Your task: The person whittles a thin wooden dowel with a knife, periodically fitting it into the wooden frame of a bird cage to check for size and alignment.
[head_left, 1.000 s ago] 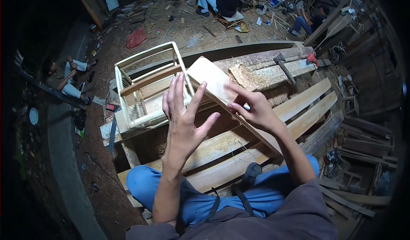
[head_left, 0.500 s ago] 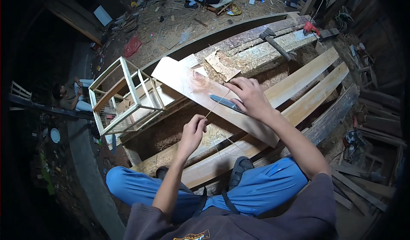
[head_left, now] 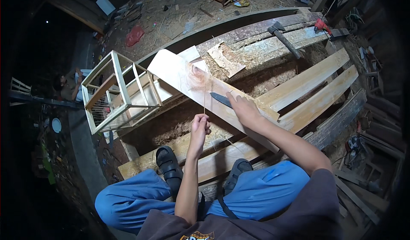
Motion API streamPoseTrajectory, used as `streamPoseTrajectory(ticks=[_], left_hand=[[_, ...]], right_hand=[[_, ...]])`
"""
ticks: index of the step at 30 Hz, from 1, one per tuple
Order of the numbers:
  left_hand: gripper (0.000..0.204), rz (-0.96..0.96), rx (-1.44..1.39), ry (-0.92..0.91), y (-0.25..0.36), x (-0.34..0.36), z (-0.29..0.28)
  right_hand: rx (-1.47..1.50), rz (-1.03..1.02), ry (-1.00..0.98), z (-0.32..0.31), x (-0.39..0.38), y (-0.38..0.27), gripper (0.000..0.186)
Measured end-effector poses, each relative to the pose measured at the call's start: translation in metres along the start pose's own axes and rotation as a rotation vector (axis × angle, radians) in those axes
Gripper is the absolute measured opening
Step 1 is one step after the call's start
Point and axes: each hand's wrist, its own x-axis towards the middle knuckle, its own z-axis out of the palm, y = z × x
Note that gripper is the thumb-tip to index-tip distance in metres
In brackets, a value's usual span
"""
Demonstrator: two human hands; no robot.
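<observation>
In my right hand (head_left: 245,111) is a knife (head_left: 221,99) with a dark blade, its tip pointing left over a pale wooden board (head_left: 177,74). My left hand (head_left: 199,127) pinches the near end of a thin wooden stick (head_left: 204,100), which runs away from me across the board. The blade's tip lies close beside the stick; whether they touch I cannot tell. The board slants across the bench planks in front of my knees and has a brownish worn patch. My fingers hide the knife's handle.
A slatted wooden frame like a cage (head_left: 124,80) stands at left. Beyond the board lie a rough wood piece (head_left: 226,60), a hammer (head_left: 284,39) and a red power tool (head_left: 322,27). Bench planks (head_left: 307,80) have gaps between them. Another person (head_left: 70,86) sits at far left.
My right hand has lowered onto the board with the knife. The stick, slanted before, now points nearly straight away from me in my left hand. My left foot has come into fuller view.
</observation>
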Motion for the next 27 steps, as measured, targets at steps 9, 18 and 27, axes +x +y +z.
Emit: streamPoseTrajectory(ticks=[9,18,27], left_hand=[[0.017,-0.027,-0.045,-0.029,-0.025,0.025,-0.021],[0.015,0.034,0.005,-0.025,-0.066,0.041,-0.003],[0.016,-0.031,-0.118,-0.090,-0.062,0.042,-0.015]], right_hand=[[0.294,0.128,0.244,0.005,-0.027,-0.002,0.051],[0.259,0.024,0.093,-0.004,-0.050,-0.031,0.042],[0.180,-0.076,-0.039,0.022,-0.036,-0.027,0.071]])
